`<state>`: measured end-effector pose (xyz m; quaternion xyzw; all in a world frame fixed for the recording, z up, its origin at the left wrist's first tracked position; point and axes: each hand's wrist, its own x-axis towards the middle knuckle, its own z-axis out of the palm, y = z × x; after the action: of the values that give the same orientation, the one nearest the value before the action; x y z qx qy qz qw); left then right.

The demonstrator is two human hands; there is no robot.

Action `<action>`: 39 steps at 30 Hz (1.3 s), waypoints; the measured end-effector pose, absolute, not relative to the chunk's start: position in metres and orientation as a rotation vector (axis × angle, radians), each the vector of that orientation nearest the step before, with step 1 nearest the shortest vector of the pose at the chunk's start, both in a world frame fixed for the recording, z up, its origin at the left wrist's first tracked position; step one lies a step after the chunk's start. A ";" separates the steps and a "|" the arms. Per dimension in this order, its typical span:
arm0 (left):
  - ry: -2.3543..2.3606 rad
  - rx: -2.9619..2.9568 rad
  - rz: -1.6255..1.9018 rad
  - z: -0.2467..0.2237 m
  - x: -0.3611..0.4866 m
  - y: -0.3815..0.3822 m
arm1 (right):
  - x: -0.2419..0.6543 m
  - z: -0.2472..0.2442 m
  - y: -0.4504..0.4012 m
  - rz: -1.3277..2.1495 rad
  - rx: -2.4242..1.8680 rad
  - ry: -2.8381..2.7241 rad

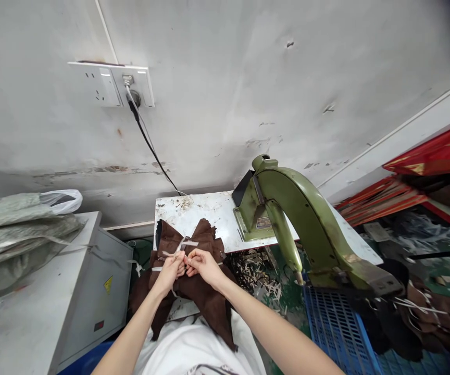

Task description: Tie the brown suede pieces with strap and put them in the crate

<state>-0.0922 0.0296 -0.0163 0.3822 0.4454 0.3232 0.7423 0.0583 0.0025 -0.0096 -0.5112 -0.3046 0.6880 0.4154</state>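
Note:
Brown fabric pieces (205,291) lie across my lap and over the near edge of the white bench. Over them, my left hand (172,268) is closed, with a thin white strip (180,244) coming up out of its fingers. My right hand (201,265) is pinched shut right beside it, the fingertips of the two hands nearly touching. What the right fingers hold is too small to make out. More short pale strips show on the cloth around the hands.
A green curved-arm machine (307,208) stands on the white bench (205,203) at right. Below it is a blue plastic crate (338,333), with scraps (260,271) littering the floor. A grey cabinet (100,286) with folded sacks (22,234) on top stands at left. A cable (150,146) hangs from the wall socket.

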 end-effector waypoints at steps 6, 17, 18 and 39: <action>1.091 0.879 0.831 0.026 -0.103 0.021 | 0.057 -0.011 -0.002 1.659 -1.359 -0.851; 0.976 1.285 0.655 0.080 -0.109 0.082 | 0.068 0.000 -0.010 1.764 -1.260 -0.906; 1.000 1.285 0.661 0.077 -0.117 0.079 | 0.070 0.001 -0.010 1.787 -1.242 -0.889; 1.269 1.857 0.628 0.010 -0.098 0.007 | 0.082 -0.006 -0.013 1.602 -1.310 -1.165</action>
<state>-0.0982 0.0066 0.0097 0.7314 0.4999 0.2473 0.3923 0.0824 -0.0133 -0.0057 -0.5116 -0.4549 0.6257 0.3739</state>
